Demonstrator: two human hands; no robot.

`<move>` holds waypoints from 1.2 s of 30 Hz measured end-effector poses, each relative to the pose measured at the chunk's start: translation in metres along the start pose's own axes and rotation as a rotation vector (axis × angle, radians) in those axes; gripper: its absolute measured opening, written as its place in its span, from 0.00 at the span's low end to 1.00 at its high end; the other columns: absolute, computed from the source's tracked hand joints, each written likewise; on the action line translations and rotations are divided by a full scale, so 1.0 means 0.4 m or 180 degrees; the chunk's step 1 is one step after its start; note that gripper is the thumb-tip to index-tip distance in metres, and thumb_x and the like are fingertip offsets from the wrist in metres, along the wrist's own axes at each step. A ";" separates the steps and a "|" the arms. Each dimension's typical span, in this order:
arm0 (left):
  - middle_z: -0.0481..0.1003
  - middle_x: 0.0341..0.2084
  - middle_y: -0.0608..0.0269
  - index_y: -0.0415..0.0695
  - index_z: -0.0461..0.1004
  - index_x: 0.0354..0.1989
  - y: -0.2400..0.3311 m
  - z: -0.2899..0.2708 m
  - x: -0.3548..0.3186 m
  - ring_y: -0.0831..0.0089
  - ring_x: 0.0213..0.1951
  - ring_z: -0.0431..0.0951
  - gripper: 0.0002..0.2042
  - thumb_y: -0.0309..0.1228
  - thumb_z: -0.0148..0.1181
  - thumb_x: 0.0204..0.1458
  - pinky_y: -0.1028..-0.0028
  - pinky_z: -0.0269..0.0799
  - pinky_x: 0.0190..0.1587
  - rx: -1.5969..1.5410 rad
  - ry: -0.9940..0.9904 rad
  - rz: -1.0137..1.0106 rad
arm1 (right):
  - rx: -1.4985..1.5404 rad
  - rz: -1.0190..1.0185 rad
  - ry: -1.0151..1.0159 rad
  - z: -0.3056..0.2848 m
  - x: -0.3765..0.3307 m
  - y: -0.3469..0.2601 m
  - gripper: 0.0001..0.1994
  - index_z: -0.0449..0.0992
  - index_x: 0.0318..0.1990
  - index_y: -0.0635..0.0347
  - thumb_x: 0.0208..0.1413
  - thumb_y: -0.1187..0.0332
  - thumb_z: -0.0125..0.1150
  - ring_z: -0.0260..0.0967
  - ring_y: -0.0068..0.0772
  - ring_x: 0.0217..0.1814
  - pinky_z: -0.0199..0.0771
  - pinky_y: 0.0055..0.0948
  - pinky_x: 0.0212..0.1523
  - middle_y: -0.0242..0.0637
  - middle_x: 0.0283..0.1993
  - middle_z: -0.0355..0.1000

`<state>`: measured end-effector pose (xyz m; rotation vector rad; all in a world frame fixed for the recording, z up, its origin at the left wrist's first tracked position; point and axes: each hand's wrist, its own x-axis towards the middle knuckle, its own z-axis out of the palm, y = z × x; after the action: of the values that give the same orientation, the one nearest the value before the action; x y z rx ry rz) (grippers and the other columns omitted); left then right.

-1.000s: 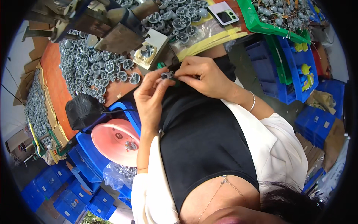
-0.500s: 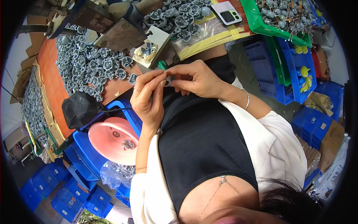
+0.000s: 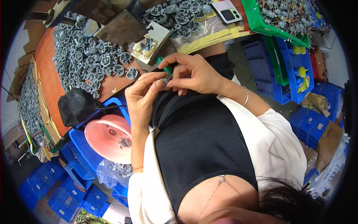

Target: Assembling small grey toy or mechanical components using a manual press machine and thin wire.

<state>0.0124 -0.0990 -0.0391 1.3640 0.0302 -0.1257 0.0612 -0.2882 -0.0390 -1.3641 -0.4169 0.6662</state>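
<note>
In front of my black top, both hands are raised close together. My left hand (image 3: 143, 91) pinches a small grey plastic piece (image 3: 165, 81) between thumb and fingers. My right hand (image 3: 194, 74) is closed around a small green-handled tool (image 3: 165, 65), its kind not clear to me, and its fingertips meet the grey piece. The tool's working end is hidden by the fingers. Just beyond my hands, a grey half-shell part (image 3: 148, 45) sits in a pale fixture (image 3: 159, 34) below a metal press block (image 3: 121, 31).
Piles of grey shell parts (image 3: 87, 56) cover the orange table (image 3: 44, 71). A phone (image 3: 228, 15) lies at the far edge, beside a green tray (image 3: 253, 20) of grey balls on pins. Left of me are a black mesh cap (image 3: 77, 106), a pink bowl (image 3: 99, 130) and blue bins (image 3: 84, 149).
My left hand has turned, its thumb now showing against the grey piece. My right index finger has lifted along the green tool, and the grey piece shows more plainly.
</note>
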 end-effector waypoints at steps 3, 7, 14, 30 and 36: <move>0.75 0.37 0.56 0.31 0.77 0.41 0.013 0.001 -0.007 0.72 0.37 0.77 0.09 0.18 0.59 0.52 0.75 0.76 0.43 0.0110 -0.0005 -0.0118 | 0.0009 0.0082 -0.0033 -0.005 0.000 0.008 0.15 0.68 0.49 0.62 0.54 0.77 0.59 0.71 0.18 0.23 0.73 0.17 0.26 0.32 0.23 0.73; 0.75 0.38 0.56 0.31 0.76 0.42 0.005 -0.006 -0.019 0.72 0.38 0.77 0.10 0.17 0.59 0.51 0.75 0.76 0.44 0.0056 -0.0052 -0.0147 | -0.0041 0.0065 -0.0058 -0.011 -0.006 0.014 0.12 0.70 0.45 0.63 0.54 0.76 0.60 0.72 0.18 0.23 0.73 0.17 0.25 0.33 0.23 0.74; 0.75 0.35 0.61 0.31 0.76 0.37 0.001 0.013 -0.008 0.77 0.36 0.77 0.07 0.14 0.57 0.49 0.80 0.74 0.41 0.0525 0.0028 0.0072 | -0.0491 -0.0138 -0.0054 -0.009 -0.006 0.014 0.12 0.70 0.44 0.62 0.53 0.76 0.61 0.72 0.18 0.22 0.72 0.17 0.24 0.32 0.21 0.74; 0.77 0.32 0.58 0.37 0.77 0.35 0.001 0.025 -0.005 0.69 0.35 0.78 0.12 0.11 0.58 0.40 0.76 0.72 0.38 0.2679 0.0183 0.1764 | 0.0291 0.0244 -0.0024 -0.020 -0.012 0.023 0.13 0.69 0.47 0.63 0.54 0.76 0.60 0.73 0.19 0.28 0.75 0.19 0.31 0.32 0.27 0.74; 0.76 0.32 0.55 0.38 0.76 0.34 -0.005 0.054 -0.025 0.63 0.32 0.78 0.14 0.11 0.58 0.37 0.73 0.74 0.36 0.2808 0.0405 0.2124 | -0.0247 -0.0087 0.0135 -0.029 -0.041 0.027 0.16 0.71 0.52 0.61 0.55 0.73 0.59 0.71 0.17 0.27 0.71 0.17 0.28 0.32 0.27 0.74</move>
<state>0.0009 -0.1199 -0.0356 2.1816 -0.4157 0.5741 0.0542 -0.3071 -0.0501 -1.4410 -0.4304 0.6030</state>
